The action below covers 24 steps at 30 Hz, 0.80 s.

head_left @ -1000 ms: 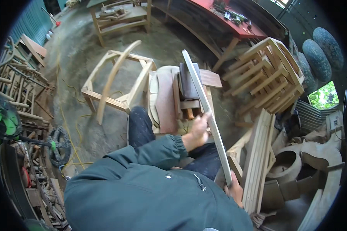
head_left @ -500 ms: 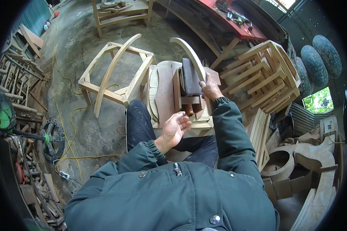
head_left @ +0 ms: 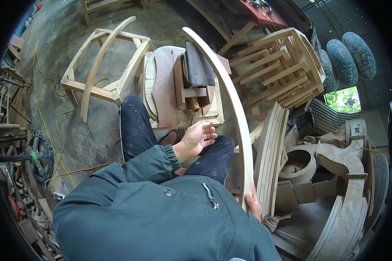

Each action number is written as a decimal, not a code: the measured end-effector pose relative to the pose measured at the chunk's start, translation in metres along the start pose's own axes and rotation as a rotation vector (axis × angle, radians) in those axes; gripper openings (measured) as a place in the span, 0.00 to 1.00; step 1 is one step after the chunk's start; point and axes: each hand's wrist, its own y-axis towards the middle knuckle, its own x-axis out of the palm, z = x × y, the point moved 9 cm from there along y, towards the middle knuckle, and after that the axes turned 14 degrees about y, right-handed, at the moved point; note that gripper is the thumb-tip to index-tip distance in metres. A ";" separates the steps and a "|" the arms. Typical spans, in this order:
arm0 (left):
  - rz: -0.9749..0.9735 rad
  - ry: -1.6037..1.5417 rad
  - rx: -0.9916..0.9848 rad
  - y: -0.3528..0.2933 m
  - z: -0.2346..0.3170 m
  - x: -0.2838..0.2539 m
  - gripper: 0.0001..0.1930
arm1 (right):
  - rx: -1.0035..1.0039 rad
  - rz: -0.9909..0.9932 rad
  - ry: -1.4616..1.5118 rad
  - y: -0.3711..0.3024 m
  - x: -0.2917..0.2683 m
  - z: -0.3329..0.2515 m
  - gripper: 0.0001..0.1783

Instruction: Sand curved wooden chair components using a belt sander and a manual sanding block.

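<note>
Left hand [head_left: 195,141] first: empty, fingers loosely curled, just left of mid-strip, not touching! Then the strip [head_left: 242,128], pale and bowed, its long axis sweeping forward and leftward, and there, rightmost, the right hand [head_left: 253,204], grip wrapped round its near end!

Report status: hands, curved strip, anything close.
Right hand gripping curved wooden strip near lower end. Left hand empty, partly curled. Long slats close on strip's right.

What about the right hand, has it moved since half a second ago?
Yes. The right hand moved away from the dark pad, back toward the green jacket, and holds the curved wood.
</note>
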 end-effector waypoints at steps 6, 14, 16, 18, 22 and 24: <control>0.011 0.011 -0.021 0.004 0.002 -0.003 0.09 | 0.006 0.028 -0.193 0.027 0.009 -0.023 0.43; 0.095 -0.091 0.148 0.003 0.048 -0.042 0.10 | -0.632 -0.135 -1.070 0.312 0.188 -0.100 0.38; 0.131 -0.083 0.158 -0.006 0.059 -0.046 0.10 | -0.449 -0.123 -1.083 0.358 0.232 -0.112 0.38; 0.120 -0.108 0.216 -0.008 0.069 -0.045 0.10 | -0.825 -0.117 -1.258 0.405 0.242 -0.129 0.38; 0.150 -0.116 0.254 -0.016 0.074 -0.051 0.10 | -0.678 -0.129 -1.252 0.371 0.246 -0.125 0.37; 0.115 -0.090 0.237 -0.012 0.068 -0.042 0.10 | -0.781 -0.222 -1.250 0.336 0.206 -0.113 0.39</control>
